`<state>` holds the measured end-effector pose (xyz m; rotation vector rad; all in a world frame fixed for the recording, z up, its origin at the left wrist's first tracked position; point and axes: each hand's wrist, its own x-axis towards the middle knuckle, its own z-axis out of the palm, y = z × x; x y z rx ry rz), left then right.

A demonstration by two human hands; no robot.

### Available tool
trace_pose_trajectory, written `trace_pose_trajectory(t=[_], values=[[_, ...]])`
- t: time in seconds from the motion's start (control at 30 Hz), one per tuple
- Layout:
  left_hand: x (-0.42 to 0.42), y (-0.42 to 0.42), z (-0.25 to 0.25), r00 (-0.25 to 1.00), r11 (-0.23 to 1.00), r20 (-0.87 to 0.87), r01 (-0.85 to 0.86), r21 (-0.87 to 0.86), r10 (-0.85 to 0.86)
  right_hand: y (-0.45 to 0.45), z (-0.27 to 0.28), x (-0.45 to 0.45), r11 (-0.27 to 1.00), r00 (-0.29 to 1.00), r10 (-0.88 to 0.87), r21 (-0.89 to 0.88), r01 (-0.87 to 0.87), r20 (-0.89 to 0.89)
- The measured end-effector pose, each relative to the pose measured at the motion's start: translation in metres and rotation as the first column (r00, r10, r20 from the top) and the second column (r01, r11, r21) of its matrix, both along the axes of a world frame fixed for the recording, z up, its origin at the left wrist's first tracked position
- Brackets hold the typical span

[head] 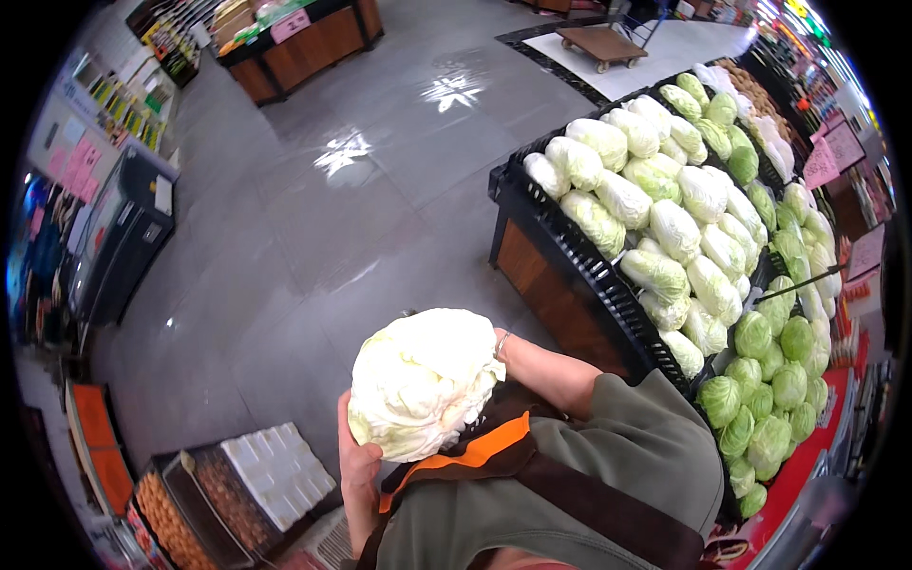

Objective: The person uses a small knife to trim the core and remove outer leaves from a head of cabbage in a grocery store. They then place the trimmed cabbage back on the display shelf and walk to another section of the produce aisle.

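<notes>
A large pale head of cabbage (420, 385), apparently Chinese cabbage, is held in front of my apron between both hands. My left hand (360, 449) grips its left side, with the thumb on the near lower edge. At its right side my right hand (499, 333) is mostly hidden behind the leaves; only a bit of it shows by a bracelet on the wrist. A dark brown apron (491, 443) with an orange edge lies just below the cabbage.
To the right stands a black-rimmed produce stand (570, 242) piled with napa cabbages (673, 231) and round green cabbages (773, 388). Eggs (167, 524) and white trays (278, 474) sit at lower left. Farther off are a chest freezer (125, 235) and a flat cart (602, 44).
</notes>
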<state>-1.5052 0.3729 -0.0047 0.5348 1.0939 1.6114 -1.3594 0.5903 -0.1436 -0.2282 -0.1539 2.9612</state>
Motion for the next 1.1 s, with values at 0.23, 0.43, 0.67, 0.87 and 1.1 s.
trace_pose_trajectory(t=[0.23,0.43,0.67,0.87,1.1], values=[[-0.095,0.148,-0.026,0.966,0.971,0.111,0.237,-0.018,-0.234,0.111,-0.006,-0.029,0.986,0.987,-0.161,-0.032,0.161,0.022],[-0.21,0.281,-0.061,0.921,0.909,0.141,0.385,-0.161,-0.365,0.199,-0.003,-0.098,0.93,0.925,-0.35,-0.059,0.362,0.146],[-0.296,0.379,-0.085,0.79,0.813,0.449,0.545,-0.204,-0.417,0.253,0.017,-0.145,0.806,0.724,-0.574,0.111,0.581,0.383],[-0.32,0.437,-0.077,0.718,0.75,0.47,0.642,-0.16,-0.514,0.294,0.026,-0.168,0.782,0.688,-0.623,0.284,0.555,0.373],[-0.341,0.473,-0.095,0.715,0.845,0.522,0.533,0.024,-0.466,0.352,0.08,-0.221,0.82,0.714,-0.572,0.245,0.518,0.403]])
